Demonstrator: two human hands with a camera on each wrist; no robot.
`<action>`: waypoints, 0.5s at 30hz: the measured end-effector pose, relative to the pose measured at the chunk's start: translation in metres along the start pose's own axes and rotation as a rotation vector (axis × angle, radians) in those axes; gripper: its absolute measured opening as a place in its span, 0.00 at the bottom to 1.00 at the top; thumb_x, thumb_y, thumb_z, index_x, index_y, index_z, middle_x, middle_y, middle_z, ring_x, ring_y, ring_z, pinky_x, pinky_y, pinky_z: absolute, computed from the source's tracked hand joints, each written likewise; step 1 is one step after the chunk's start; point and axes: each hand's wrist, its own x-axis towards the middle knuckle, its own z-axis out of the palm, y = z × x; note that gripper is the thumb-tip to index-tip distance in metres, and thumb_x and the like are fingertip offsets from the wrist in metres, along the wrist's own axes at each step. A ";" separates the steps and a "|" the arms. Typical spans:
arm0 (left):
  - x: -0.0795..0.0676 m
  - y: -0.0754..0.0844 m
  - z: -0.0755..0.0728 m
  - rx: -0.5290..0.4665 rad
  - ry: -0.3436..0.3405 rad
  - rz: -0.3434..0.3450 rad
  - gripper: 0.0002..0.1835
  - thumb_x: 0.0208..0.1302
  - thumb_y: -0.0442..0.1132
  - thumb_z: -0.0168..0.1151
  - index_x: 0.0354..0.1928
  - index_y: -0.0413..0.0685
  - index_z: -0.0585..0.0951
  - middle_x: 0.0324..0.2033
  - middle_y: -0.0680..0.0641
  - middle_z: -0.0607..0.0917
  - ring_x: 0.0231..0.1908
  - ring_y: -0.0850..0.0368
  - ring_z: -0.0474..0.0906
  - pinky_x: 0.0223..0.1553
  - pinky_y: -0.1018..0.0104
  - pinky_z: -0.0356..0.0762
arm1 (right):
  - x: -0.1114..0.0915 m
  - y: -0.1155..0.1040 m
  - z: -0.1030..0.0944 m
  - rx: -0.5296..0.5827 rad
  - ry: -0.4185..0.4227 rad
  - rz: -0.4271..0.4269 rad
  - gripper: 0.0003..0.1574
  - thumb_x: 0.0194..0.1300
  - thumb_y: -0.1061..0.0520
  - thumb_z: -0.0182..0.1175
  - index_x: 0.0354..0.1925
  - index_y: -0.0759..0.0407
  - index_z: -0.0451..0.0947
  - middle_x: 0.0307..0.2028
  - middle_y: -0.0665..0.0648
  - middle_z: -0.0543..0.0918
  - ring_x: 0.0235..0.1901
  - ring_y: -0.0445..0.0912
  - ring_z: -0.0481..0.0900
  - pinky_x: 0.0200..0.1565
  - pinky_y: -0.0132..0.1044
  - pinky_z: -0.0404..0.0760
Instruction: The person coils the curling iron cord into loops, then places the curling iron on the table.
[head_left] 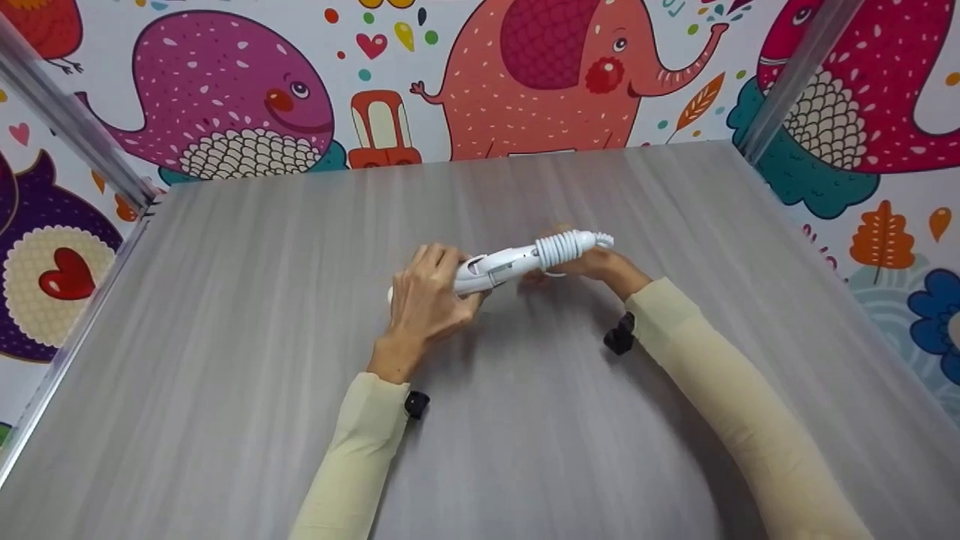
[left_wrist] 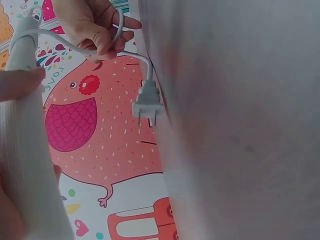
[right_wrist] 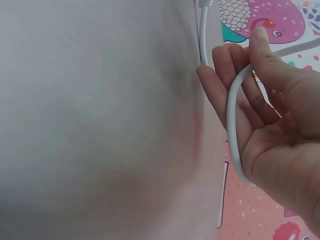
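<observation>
A white hair iron [head_left: 495, 268] is held above the table, tilted with its corded end up to the right. My left hand [head_left: 427, 296] grips its body from above, hiding much of the far end. White cord [head_left: 559, 249] is coiled round the handle end. Behind that end my right hand [head_left: 600, 264] is partly hidden in the head view. In the right wrist view, the right hand [right_wrist: 272, 115] pinches the cord [right_wrist: 231, 117] between thumb and fingers, with a loop lying across the palm. A two-pin plug [left_wrist: 148, 102] dangles from the cord's free end in the left wrist view.
The grey wood-grain table [head_left: 247, 360] spreads beneath both hands. Printed cartoon walls [head_left: 285, 90] stand at the back and sides, with metal posts [head_left: 795, 82] at the corners. A small black wrist camera [head_left: 621, 335] sits on the right sleeve.
</observation>
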 end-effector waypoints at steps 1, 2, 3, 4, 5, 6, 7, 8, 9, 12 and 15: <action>0.000 -0.001 0.000 0.005 -0.008 0.008 0.20 0.50 0.48 0.75 0.39 0.42 0.82 0.32 0.44 0.83 0.33 0.50 0.78 0.29 0.57 0.79 | 0.000 -0.001 -0.003 -0.011 0.015 -0.043 0.08 0.57 0.69 0.66 0.34 0.76 0.81 0.26 0.49 0.86 0.25 0.33 0.74 0.31 0.26 0.76; 0.000 -0.001 0.000 0.006 -0.017 0.012 0.20 0.50 0.49 0.75 0.39 0.42 0.83 0.32 0.45 0.83 0.33 0.50 0.78 0.29 0.58 0.79 | -0.001 -0.002 -0.005 -0.039 0.038 -0.077 0.08 0.55 0.70 0.67 0.33 0.77 0.81 0.24 0.46 0.85 0.24 0.32 0.73 0.30 0.25 0.75; -0.001 -0.002 0.000 0.004 -0.026 0.014 0.21 0.50 0.49 0.76 0.39 0.43 0.83 0.32 0.45 0.83 0.32 0.50 0.78 0.29 0.58 0.79 | -0.001 -0.003 -0.008 -0.052 0.050 -0.093 0.08 0.54 0.70 0.68 0.33 0.77 0.80 0.25 0.46 0.83 0.24 0.32 0.71 0.29 0.25 0.73; -0.001 -0.002 -0.001 0.003 -0.036 0.015 0.20 0.50 0.49 0.75 0.40 0.43 0.83 0.32 0.45 0.84 0.32 0.51 0.78 0.29 0.58 0.79 | -0.001 -0.004 -0.010 -0.063 0.057 -0.090 0.09 0.54 0.70 0.68 0.33 0.77 0.82 0.25 0.47 0.84 0.24 0.32 0.70 0.29 0.25 0.73; -0.001 -0.002 -0.001 -0.001 -0.046 0.015 0.20 0.51 0.49 0.75 0.40 0.43 0.83 0.32 0.45 0.84 0.32 0.51 0.78 0.29 0.58 0.79 | -0.001 -0.005 -0.013 -0.082 0.060 -0.082 0.09 0.54 0.70 0.69 0.35 0.77 0.83 0.26 0.52 0.86 0.25 0.33 0.71 0.29 0.25 0.73; -0.001 -0.003 -0.002 -0.004 -0.057 0.014 0.21 0.51 0.50 0.75 0.40 0.43 0.83 0.32 0.45 0.84 0.32 0.51 0.78 0.29 0.58 0.80 | -0.001 -0.005 -0.015 -0.105 0.059 -0.069 0.09 0.55 0.70 0.69 0.37 0.76 0.84 0.29 0.56 0.87 0.26 0.33 0.72 0.30 0.24 0.73; 0.000 -0.002 -0.003 -0.007 -0.069 0.016 0.21 0.51 0.50 0.75 0.40 0.44 0.83 0.33 0.45 0.84 0.33 0.51 0.79 0.29 0.58 0.80 | -0.001 -0.007 -0.017 -0.121 0.060 -0.031 0.10 0.57 0.69 0.69 0.39 0.76 0.85 0.31 0.62 0.88 0.27 0.34 0.74 0.30 0.24 0.74; 0.000 -0.002 -0.004 -0.007 -0.082 0.019 0.20 0.52 0.51 0.74 0.41 0.44 0.83 0.33 0.45 0.84 0.33 0.51 0.79 0.29 0.58 0.80 | -0.001 -0.008 -0.019 -0.139 0.057 -0.003 0.11 0.58 0.68 0.69 0.40 0.74 0.86 0.35 0.66 0.89 0.28 0.35 0.76 0.31 0.25 0.74; 0.000 -0.002 -0.004 -0.005 -0.094 0.024 0.20 0.52 0.51 0.74 0.41 0.44 0.83 0.33 0.45 0.84 0.33 0.51 0.78 0.29 0.58 0.80 | -0.001 -0.008 -0.020 -0.151 0.057 0.030 0.11 0.59 0.67 0.69 0.41 0.74 0.86 0.38 0.69 0.88 0.29 0.37 0.78 0.31 0.25 0.75; -0.001 -0.002 -0.005 -0.009 -0.134 0.034 0.20 0.53 0.51 0.73 0.41 0.45 0.83 0.34 0.45 0.84 0.33 0.51 0.78 0.28 0.58 0.79 | 0.000 -0.010 -0.026 -0.201 0.059 0.134 0.10 0.61 0.64 0.69 0.40 0.69 0.88 0.41 0.68 0.89 0.32 0.41 0.80 0.33 0.27 0.76; -0.001 -0.002 -0.004 -0.018 -0.166 0.036 0.20 0.53 0.51 0.73 0.41 0.45 0.82 0.34 0.45 0.84 0.33 0.51 0.78 0.28 0.57 0.78 | -0.002 -0.017 -0.031 -0.269 0.070 0.216 0.08 0.61 0.62 0.70 0.38 0.65 0.89 0.37 0.64 0.90 0.30 0.44 0.78 0.31 0.30 0.75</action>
